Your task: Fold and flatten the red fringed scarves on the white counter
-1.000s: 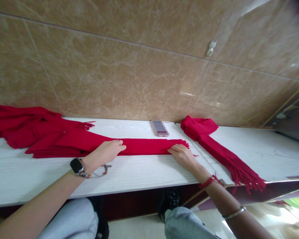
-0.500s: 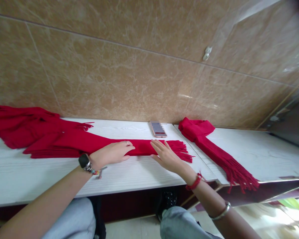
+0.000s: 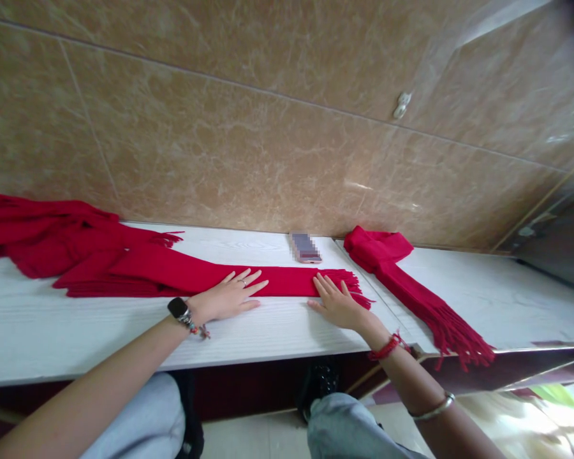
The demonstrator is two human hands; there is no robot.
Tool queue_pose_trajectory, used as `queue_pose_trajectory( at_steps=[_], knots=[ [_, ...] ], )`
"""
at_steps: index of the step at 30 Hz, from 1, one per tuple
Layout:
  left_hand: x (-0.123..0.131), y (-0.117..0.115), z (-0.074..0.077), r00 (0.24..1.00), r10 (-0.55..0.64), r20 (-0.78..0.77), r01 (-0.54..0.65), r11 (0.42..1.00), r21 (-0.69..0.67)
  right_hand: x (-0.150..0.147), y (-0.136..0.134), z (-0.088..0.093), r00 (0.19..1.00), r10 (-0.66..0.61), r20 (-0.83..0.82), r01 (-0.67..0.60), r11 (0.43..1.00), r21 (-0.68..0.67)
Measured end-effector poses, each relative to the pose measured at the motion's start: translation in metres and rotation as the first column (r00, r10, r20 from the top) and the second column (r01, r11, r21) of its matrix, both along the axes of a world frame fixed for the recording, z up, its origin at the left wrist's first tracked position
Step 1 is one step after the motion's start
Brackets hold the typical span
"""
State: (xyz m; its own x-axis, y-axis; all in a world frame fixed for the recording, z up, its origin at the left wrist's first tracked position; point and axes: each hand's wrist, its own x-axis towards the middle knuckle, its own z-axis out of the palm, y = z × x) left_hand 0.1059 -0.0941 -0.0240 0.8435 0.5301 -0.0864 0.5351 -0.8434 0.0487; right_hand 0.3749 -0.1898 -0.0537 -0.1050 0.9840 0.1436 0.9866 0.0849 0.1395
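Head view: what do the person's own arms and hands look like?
No sleeves show. Left hand: slim ring, watch with a dark rounded-square face, multicoloured bracelet beside it. Right hand: red bracelet at the wrist, silver-coloured bangle further up the arm.

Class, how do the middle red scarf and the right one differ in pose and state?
The middle scarf lies lengthwise along the counter; the right scarf slants across it. The middle scarf's fringe rests on the counter; the right scarf's overhangs the front edge. The left hand and right hand touch the middle scarf, not the right scarf. Both are red and fringed.
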Motion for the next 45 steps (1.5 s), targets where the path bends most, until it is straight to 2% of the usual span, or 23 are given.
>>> queue_pose_trajectory(
  at_steps=[2,4,6,9,12,16,18,21,27,30,34,36,38,41,43,45],
  knots=[
    [0.001,-0.002,0.002,1.0,0.008,-0.006,-0.008,1.0,-0.005,0.002,0.001,0.004,0.999,-0.047,-0.004,0.047,0.999,-0.002],
    [0.002,-0.003,0.004,1.0,0.008,-0.008,-0.008,1.0,-0.002,-0.009,0.006,0.012,0.998,-0.039,-0.044,0.04,0.999,0.008],
    [0.0,-0.003,0.007,1.0,0.027,-0.005,-0.027,0.999,0.028,-0.029,0.016,0.021,0.995,0.015,-0.102,-0.012,1.0,0.025],
    [-0.008,0.0,0.012,0.99,0.141,0.022,-0.142,0.983,0.12,-0.068,0.037,0.028,0.977,0.116,-0.177,-0.112,0.993,0.032],
    [-0.02,0.006,0.011,0.965,0.261,0.026,-0.262,0.951,0.162,-0.101,0.057,0.027,0.959,0.148,-0.243,-0.148,0.989,0.021],
    [-0.032,0.013,0.001,0.964,0.265,0.004,-0.262,0.951,0.167,-0.122,0.072,0.02,0.946,0.159,-0.282,-0.177,0.984,-0.037],
    [-0.035,0.015,-0.004,0.969,0.248,0.012,-0.246,0.953,0.177,-0.12,0.073,0.017,0.956,0.162,-0.245,-0.185,0.98,-0.073],
    [-0.036,0.017,-0.008,0.968,0.251,0.011,-0.249,0.952,0.178,-0.1,0.067,0.016,0.976,0.168,-0.138,-0.184,0.977,-0.106],
    [-0.035,0.022,-0.01,0.966,0.257,0.016,-0.256,0.956,0.141,-0.021,0.045,0.008,0.981,0.151,0.124,-0.143,0.987,-0.071],
    [-0.034,0.023,-0.01,0.954,0.299,0.002,-0.298,0.95,0.093,0.021,0.033,0.002,0.98,0.055,0.193,-0.04,0.996,-0.078],
    [-0.028,0.022,-0.005,0.934,0.357,-0.021,-0.355,0.931,0.082,0.053,0.024,0.003,0.983,-0.132,0.129,0.138,0.99,-0.04],
    [-0.02,0.019,0.001,0.917,0.396,-0.036,-0.392,0.916,0.084,0.05,0.026,0.008,0.972,-0.232,0.032,0.232,0.973,0.017],
    [-0.008,0.015,0.009,0.912,0.409,-0.032,-0.406,0.91,0.082,0.034,0.033,0.015,0.963,-0.256,-0.083,0.261,0.964,0.055],
    [0.012,0.009,0.015,0.939,0.343,0.014,-0.343,0.939,0.032,-0.002,0.044,0.022,0.973,-0.093,-0.212,0.106,0.993,0.051],
    [0.022,0.007,0.012,0.958,0.287,0.019,-0.286,0.958,-0.029,-0.022,0.05,0.022,0.969,0.03,-0.246,-0.026,0.999,0.02],
    [0.027,0.007,0.006,0.964,0.265,-0.003,-0.264,0.961,-0.079,-0.029,0.055,0.018,0.963,0.095,-0.253,-0.107,0.994,-0.033]
  ],
)
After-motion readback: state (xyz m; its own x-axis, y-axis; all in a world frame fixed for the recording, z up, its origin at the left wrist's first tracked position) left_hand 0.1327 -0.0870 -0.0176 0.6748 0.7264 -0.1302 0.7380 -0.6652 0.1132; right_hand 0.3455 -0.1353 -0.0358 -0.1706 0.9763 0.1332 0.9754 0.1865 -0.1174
